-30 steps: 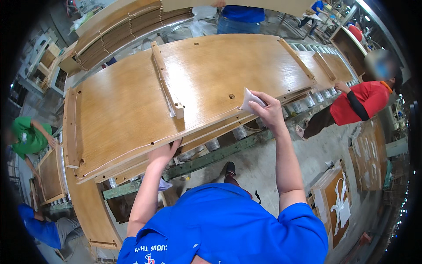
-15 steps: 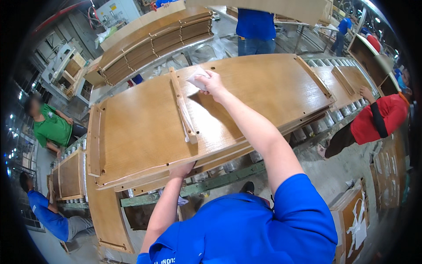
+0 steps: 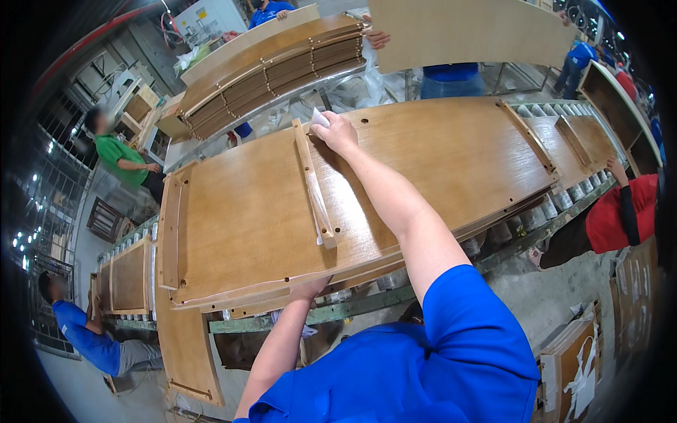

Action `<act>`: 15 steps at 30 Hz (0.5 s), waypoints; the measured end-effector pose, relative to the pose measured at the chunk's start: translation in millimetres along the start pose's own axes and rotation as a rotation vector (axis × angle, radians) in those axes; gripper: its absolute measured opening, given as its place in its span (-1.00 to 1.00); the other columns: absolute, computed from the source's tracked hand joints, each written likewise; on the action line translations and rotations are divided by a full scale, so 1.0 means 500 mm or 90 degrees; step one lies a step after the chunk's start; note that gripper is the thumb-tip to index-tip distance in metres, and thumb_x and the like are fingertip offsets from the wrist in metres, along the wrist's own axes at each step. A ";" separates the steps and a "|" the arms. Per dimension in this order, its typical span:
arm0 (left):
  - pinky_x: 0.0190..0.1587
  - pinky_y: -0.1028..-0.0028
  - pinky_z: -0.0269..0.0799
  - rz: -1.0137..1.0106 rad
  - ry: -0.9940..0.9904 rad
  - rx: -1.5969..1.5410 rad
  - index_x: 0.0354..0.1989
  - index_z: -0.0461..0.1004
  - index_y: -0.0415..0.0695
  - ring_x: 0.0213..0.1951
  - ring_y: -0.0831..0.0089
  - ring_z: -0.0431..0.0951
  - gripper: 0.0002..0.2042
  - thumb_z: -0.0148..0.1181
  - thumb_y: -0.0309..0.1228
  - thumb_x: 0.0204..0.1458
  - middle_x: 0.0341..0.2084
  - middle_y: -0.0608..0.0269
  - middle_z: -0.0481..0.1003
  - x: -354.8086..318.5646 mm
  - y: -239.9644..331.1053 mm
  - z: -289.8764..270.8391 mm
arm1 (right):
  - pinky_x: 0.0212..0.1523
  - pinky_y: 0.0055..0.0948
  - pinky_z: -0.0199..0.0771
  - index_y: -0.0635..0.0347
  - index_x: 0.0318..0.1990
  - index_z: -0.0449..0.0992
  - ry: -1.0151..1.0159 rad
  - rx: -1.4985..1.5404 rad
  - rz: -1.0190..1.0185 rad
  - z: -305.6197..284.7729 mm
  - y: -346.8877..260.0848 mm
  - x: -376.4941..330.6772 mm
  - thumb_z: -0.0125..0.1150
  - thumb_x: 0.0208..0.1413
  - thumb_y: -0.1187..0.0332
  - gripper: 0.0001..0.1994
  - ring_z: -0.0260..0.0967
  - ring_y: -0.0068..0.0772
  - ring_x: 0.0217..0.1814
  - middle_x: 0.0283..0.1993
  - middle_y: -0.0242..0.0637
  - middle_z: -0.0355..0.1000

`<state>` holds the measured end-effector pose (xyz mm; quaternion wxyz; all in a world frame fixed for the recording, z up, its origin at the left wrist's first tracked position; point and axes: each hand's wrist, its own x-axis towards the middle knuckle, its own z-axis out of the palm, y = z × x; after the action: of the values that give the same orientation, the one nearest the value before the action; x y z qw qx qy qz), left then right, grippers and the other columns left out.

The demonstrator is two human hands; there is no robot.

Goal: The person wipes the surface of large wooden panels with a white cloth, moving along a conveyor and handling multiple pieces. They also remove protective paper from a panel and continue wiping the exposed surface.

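My right hand [image 3: 337, 134] is closed round a folded white sheet [image 3: 320, 118], and I cannot tell whether it is paper or cloth. It is over the far part of a large brown wooden panel [image 3: 430, 169], beside the far end of a wooden crossbar [image 3: 310, 173]. That crossbar runs across the panel, and shorter wooden strips stand along both ends. Against the panel's near edge is my left hand [image 3: 309, 289], its fingers mostly hidden below the edge. Another panel lies underneath the top one.
A roller conveyor [image 3: 560, 202] carries the panels. Brown boards are stacked [image 3: 282, 67] beyond it. Someone across holds a pale board [image 3: 472, 35]. A person in red [image 3: 624, 215] is at the right; people in green [image 3: 120, 158] and blue [image 3: 84, 331] are at the left.
My right hand, with the white sheet, has moved to the far end of the crossbar. My view has shifted left. Across from me, the pale board has come lower.
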<state>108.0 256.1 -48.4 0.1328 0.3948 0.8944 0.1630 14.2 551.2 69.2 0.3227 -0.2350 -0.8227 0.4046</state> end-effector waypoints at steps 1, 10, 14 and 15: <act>0.09 0.20 0.22 0.008 0.005 0.003 -0.05 0.43 -0.06 0.02 0.04 0.36 -0.56 -0.03 -0.04 -0.02 -0.04 0.02 0.40 0.000 -0.002 0.002 | -0.14 -0.25 0.40 0.00 -0.14 0.49 -0.004 -0.004 0.001 0.000 -0.001 -0.003 0.17 -0.15 0.01 -0.58 0.42 -0.15 -0.13 -0.20 -0.19 0.48; 0.10 0.20 0.20 0.038 0.027 0.029 -0.05 0.43 -0.06 0.03 0.03 0.35 -0.57 -0.04 -0.07 0.00 -0.03 0.01 0.40 0.003 0.022 -0.019 | -0.09 -0.25 0.38 0.00 -0.13 0.49 -0.017 0.007 -0.034 -0.024 -0.001 -0.043 0.13 -0.15 0.03 -0.58 0.40 -0.13 -0.09 -0.16 -0.17 0.47; 0.12 0.22 0.19 0.068 0.082 0.045 -0.03 0.42 -0.06 0.05 0.05 0.34 -0.57 -0.04 -0.08 0.01 -0.02 0.03 0.39 -0.002 0.021 -0.023 | -0.09 -0.25 0.39 0.01 -0.13 0.50 -0.039 -0.003 -0.051 -0.036 -0.007 -0.086 0.14 -0.16 0.03 -0.57 0.41 -0.12 -0.10 -0.16 -0.17 0.47; 0.13 0.23 0.18 0.056 0.069 0.054 -0.02 0.41 -0.06 0.07 0.06 0.32 -0.57 -0.05 -0.08 0.01 -0.01 0.03 0.39 -0.001 0.024 -0.025 | -0.10 -0.25 0.40 0.00 -0.12 0.50 -0.046 0.000 -0.048 -0.041 -0.006 -0.097 0.14 -0.16 0.03 -0.57 0.41 -0.12 -0.11 -0.16 -0.17 0.48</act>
<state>111.9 261.1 -32.2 0.0600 0.4292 0.8883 0.1517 61.8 528.6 64.7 0.3081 -0.1893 -0.8420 0.4004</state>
